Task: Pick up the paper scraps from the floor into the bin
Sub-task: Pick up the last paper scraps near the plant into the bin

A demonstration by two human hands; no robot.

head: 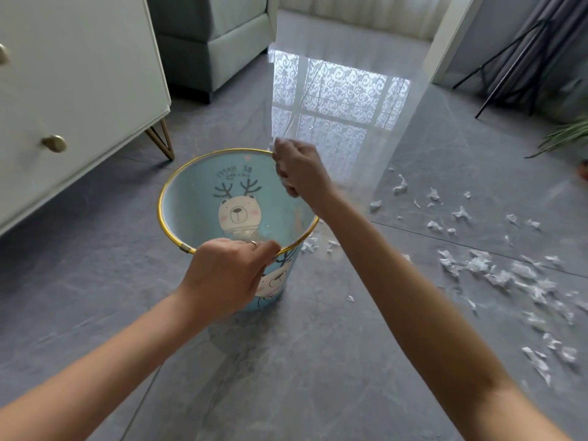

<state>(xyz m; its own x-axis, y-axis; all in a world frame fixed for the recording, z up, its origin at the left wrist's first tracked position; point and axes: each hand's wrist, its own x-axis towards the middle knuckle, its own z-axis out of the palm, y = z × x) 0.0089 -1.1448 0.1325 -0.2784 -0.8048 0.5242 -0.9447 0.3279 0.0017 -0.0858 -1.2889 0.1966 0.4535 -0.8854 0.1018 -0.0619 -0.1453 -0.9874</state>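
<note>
Paper scraps (496, 275) lie scattered on the grey floor (95, 281) to the right of the bin (191, 202); most are well apart from it, a few just beside its base; the scatter runs as a loose band from mid-frame to the lower right edge; single scraps are crumpled, with no clear long axis. The bin stands upright, mouth up, long axis vertical; whether anything lies at its bottom is too blurred to say.

Your right hand (302, 168) is a tight fist at the far right of the rim, with white paper showing between the fingers, so it grips a wad (290, 190) of scraps. Your left hand (226, 275) curls round the near rim, steadying the bin.

Step in hand: dropping 1 handful in. The next move likely calls for bringing the fist inward over the mouth and loosening the fingers — then back to the pile; most of the job looks undone.

White cabinet (79, 90) at left, sofa (216, 43) behind.
</note>
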